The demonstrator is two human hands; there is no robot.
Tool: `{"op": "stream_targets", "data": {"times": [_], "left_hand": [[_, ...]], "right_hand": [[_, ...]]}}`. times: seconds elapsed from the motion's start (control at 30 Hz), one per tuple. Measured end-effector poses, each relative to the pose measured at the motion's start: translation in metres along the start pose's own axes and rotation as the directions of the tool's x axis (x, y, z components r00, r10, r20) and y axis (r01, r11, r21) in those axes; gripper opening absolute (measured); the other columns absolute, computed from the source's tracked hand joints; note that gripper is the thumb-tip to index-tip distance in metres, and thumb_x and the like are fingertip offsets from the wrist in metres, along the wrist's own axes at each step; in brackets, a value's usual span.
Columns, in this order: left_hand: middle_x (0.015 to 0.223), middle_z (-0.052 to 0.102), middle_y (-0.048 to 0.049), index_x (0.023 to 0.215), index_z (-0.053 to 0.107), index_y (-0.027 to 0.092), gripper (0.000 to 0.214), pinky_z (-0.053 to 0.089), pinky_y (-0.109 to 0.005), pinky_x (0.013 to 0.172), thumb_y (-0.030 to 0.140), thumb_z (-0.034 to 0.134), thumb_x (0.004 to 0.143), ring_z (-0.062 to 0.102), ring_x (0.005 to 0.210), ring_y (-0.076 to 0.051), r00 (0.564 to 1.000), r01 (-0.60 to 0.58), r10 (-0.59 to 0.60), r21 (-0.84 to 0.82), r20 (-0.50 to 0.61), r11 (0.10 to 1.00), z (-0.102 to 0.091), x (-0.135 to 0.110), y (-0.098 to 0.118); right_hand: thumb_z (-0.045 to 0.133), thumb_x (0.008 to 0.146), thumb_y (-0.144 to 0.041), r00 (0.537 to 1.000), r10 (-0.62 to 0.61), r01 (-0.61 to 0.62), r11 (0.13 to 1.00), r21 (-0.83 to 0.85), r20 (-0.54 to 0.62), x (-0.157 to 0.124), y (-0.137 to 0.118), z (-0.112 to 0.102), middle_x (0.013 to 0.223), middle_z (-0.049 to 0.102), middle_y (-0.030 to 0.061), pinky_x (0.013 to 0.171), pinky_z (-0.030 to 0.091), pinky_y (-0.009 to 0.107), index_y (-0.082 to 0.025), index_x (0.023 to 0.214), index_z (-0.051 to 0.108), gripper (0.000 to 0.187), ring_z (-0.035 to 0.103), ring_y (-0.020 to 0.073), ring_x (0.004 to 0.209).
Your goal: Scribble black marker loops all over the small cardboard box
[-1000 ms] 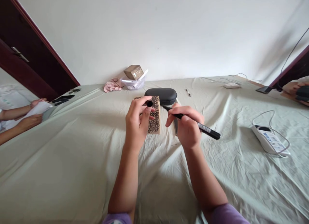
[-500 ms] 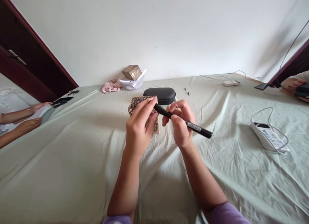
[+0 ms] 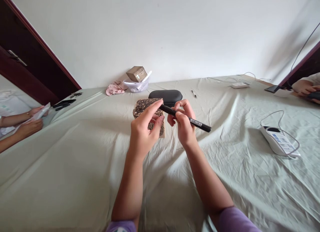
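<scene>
My left hand [image 3: 146, 132] grips a tan block [image 3: 147, 107] whose faces are covered in black looping doodles, and its fingers hide much of it. My right hand [image 3: 183, 123] holds a black marker [image 3: 192, 122] slanted across its fingers. The marker's thin end reaches the block's upper edge beside my left fingertips. Its thicker end sticks out to the right, past my knuckles. The point where the marker's tip lands is hidden by my fingers.
A black glasses case [image 3: 165, 97] lies just behind the block on the pale green sheet [image 3: 75, 165]. Further back are a plastic tub [image 3: 136, 86] holding a cardboard box, pink cloth [image 3: 115, 88] and a small pen [image 3: 194, 93]. A white device [image 3: 277, 141] sits right. Another person's hands [image 3: 30, 125] hold paper at left.
The block has turned, now tilted with another doodled face showing. My right hand and the marker have moved left, closer to the block and my left hand.
</scene>
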State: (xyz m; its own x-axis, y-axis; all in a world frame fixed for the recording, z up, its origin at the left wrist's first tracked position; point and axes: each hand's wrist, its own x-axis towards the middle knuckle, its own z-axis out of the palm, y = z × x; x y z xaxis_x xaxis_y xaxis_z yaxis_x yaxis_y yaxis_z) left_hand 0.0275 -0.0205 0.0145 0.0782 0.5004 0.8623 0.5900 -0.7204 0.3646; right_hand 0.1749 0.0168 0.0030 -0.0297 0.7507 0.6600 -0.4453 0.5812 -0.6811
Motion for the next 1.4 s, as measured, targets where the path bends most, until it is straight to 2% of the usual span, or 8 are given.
{"op": "stream_targets", "data": {"times": [0.2,0.33,0.43,0.67,0.87,1.1,1.23,1.4], "left_hand": [[0.161,0.064,-0.0123,0.150,0.067,0.028,0.050,0.052,-0.049,0.125,0.034,0.075,0.101,0.059,0.152,-0.033,0.989,0.122,-0.117,0.045,-0.090,0.992,-0.017,0.003,-0.046],[0.187,0.018,-0.0179,0.173,0.034,0.029,0.121,0.010,-0.065,0.142,0.052,0.099,0.074,0.008,0.176,-0.044,0.842,0.539,-0.540,-0.026,0.001,0.842,-0.020,-0.011,-0.114],[0.184,0.026,-0.0212,0.178,0.003,0.032,0.146,0.021,-0.059,0.140,0.066,0.097,0.071,0.028,0.172,-0.041,0.705,0.709,-0.646,-0.333,0.292,0.622,-0.009,-0.031,-0.159],[0.169,0.052,-0.0190,0.166,0.035,0.025,0.128,0.034,-0.051,0.135,0.066,0.098,0.062,0.048,0.160,-0.039,0.701,0.698,-0.637,-0.491,0.319,0.522,0.030,-0.076,-0.202],[0.164,0.057,-0.0189,0.161,0.040,0.022,0.123,0.033,-0.055,0.134,0.055,0.099,0.059,0.049,0.157,-0.041,0.615,0.765,-0.686,-0.504,0.388,0.401,0.050,-0.102,-0.213],[0.163,0.057,-0.0182,0.160,0.041,0.023,0.120,0.035,-0.054,0.133,0.051,0.098,0.059,0.048,0.157,-0.042,0.652,0.725,-0.653,-0.569,0.385,0.388,0.078,-0.111,-0.212],[0.162,0.058,-0.0174,0.159,0.042,0.024,0.122,0.033,-0.056,0.134,0.048,0.102,0.056,0.051,0.154,-0.041,0.684,0.692,-0.632,-0.597,0.364,0.405,0.099,-0.113,-0.208],[0.158,0.062,-0.0166,0.155,0.049,0.024,0.124,0.033,-0.060,0.134,0.049,0.106,0.048,0.051,0.154,-0.044,0.705,0.666,-0.625,-0.617,0.335,0.421,0.103,-0.116,-0.210]], "right_hand": [[0.069,0.093,-0.033,0.976,0.041,-0.018,0.994,0.106,-0.213,0.011,0.011,-0.014,0.057,0.026,-0.0142,0.048,0.019,0.023,-0.028,0.087,0.048,0.023,0.018,0.0079,0.047],[0.079,0.079,-0.032,0.920,0.148,-0.171,0.985,-0.030,-0.363,0.023,0.036,-0.042,0.060,0.042,-0.0113,0.050,0.024,0.023,-0.026,0.087,0.057,0.024,0.031,0.0071,0.050],[0.077,0.074,-0.044,0.857,0.397,-0.447,0.890,-0.092,-0.328,0.027,0.062,-0.067,0.078,0.060,-0.0044,0.050,0.031,0.023,-0.023,0.097,0.071,0.032,0.046,0.0071,0.053],[0.059,0.086,-0.058,0.669,0.716,-0.722,0.562,-0.403,-0.200,0.011,0.113,-0.094,0.120,0.076,0.0075,0.061,0.050,0.025,-0.022,0.111,0.076,0.047,0.071,0.0149,0.075],[0.068,0.088,-0.036,0.640,0.703,-0.688,0.343,-0.640,-0.311,0.008,0.119,-0.099,0.121,0.081,0.0111,0.091,0.058,0.037,-0.021,0.109,0.082,0.030,0.073,0.0294,0.113],[0.081,0.069,-0.013,0.546,0.467,-0.770,-0.048,-0.637,-0.695,0.001,0.120,-0.120,0.160,0.049,0.0372,0.124,0.027,0.072,-0.006,0.140,0.064,0.073,0.037,0.0545,0.157],[0.089,0.066,-0.018,0.527,0.493,-0.802,0.018,-0.597,-0.693,-0.002,0.126,-0.134,0.144,0.063,0.0315,0.121,0.041,0.061,-0.009,0.127,0.068,0.066,0.052,0.0500,0.149],[0.077,0.069,-0.013,0.567,0.616,-0.816,0.332,-0.472,-0.547,0.001,0.136,-0.148,0.081,0.071,0.0082,0.098,0.058,0.044,-0.019,0.079,0.065,0.016,0.073,0.0361,0.110]]}}
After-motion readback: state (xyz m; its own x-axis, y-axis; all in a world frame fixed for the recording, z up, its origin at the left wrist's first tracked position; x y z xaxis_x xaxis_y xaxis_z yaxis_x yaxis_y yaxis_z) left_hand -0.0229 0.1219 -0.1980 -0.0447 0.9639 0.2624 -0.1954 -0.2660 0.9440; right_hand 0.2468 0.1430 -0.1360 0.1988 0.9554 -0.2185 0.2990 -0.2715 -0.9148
